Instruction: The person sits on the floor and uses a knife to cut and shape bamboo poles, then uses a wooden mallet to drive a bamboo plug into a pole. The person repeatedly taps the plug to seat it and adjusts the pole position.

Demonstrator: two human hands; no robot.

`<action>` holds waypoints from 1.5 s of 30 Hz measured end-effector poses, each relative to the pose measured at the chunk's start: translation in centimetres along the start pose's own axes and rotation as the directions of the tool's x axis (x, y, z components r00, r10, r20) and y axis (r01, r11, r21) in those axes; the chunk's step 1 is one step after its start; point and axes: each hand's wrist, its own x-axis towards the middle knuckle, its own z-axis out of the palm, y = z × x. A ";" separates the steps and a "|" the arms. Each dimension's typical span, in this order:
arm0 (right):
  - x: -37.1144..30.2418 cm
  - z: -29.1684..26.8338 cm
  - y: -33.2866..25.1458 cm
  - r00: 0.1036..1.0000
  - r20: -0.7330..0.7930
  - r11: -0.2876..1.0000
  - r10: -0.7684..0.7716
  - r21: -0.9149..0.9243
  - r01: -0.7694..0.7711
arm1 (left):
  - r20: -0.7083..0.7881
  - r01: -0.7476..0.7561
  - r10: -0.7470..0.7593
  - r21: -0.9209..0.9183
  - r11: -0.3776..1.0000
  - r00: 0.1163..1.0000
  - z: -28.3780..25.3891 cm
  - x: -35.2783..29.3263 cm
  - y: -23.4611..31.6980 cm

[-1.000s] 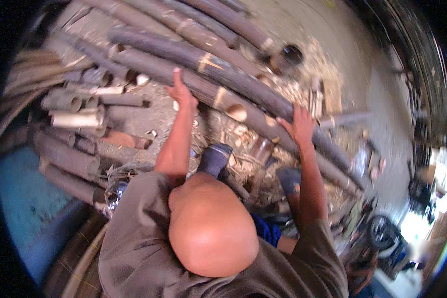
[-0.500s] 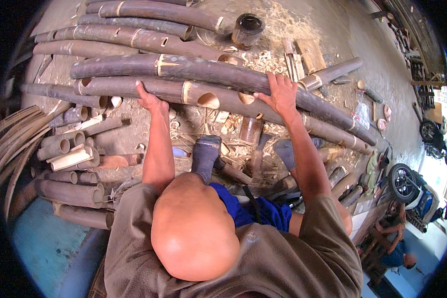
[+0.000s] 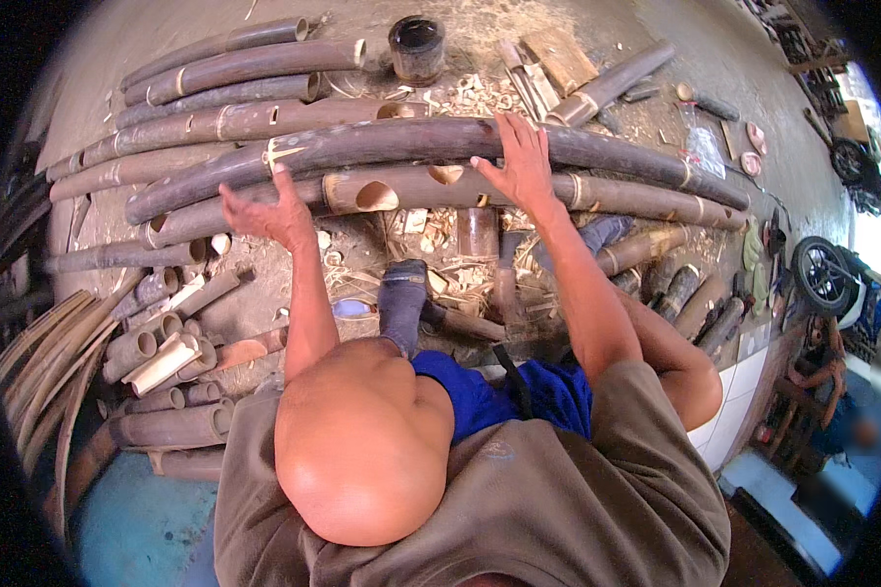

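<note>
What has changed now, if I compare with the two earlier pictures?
The left hand has moved forward over the near bamboo pole: half a second ago mainly its thumb showed on top; now the fingers spread there too, thumb toward the dark pole. The right hand stays on the dark pole, and both poles still lie side by side.

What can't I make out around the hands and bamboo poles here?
All in the head view:
1) Whether the left hand touches the near pole: seen from above, its fingers slightly blurred.
2) The stretch of far pole under the right hand: covered by its fingers.
3) Part of the right sock: behind the right forearm.
4) Contents of the dark pot: too shadowed.
</note>
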 end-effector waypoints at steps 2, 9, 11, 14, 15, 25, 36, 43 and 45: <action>-2.8 -1.2 -1.4 0.991 -0.049 0.986 0.127 0.114 -0.121 | 0.140 -0.228 0.240 -0.094 0.969 0.961 0.2 0.6 1.4; -18.3 -1.7 -5.8 0.806 0.219 0.811 0.549 0.095 -0.578 | 0.708 -0.632 0.480 -0.061 0.773 0.518 2.8 -1.6 6.8; -20.8 -0.6 -6.7 0.698 0.337 0.750 0.632 -0.041 -0.660 | 0.799 -0.688 0.439 -0.045 0.724 0.410 2.7 -2.0 7.9; -22.2 1.0 -6.6 0.688 0.387 0.765 0.614 -0.078 -0.639 | 0.790 -0.696 0.459 -0.059 0.716 0.406 3.3 -2.3 7.6; -22.3 1.5 -6.4 0.718 0.363 0.791 0.594 -0.101 -0.604 | 0.785 -0.696 0.466 -0.062 0.716 0.409 3.2 -2.2 7.5; -21.1 1.6 -5.6 0.550 0.480 0.667 0.684 -0.106 -0.738 | 0.780 -0.685 0.476 -0.084 0.723 0.407 2.9 -2.1 7.7; -20.8 0.6 -5.0 0.544 0.371 0.331 0.752 0.502 -0.799 | 0.823 -0.686 0.357 0.053 0.725 0.442 2.8 -2.9 10.5; -19.4 -1.9 -7.7 0.511 0.486 0.211 0.709 0.545 -0.811 | 0.825 -0.700 0.354 0.068 0.711 0.440 2.8 -2.8 9.8; -19.6 -2.2 -7.9 0.525 0.482 0.230 0.701 0.544 -0.807 | 0.828 -0.684 0.345 0.063 0.726 0.442 2.5 -2.8 10.2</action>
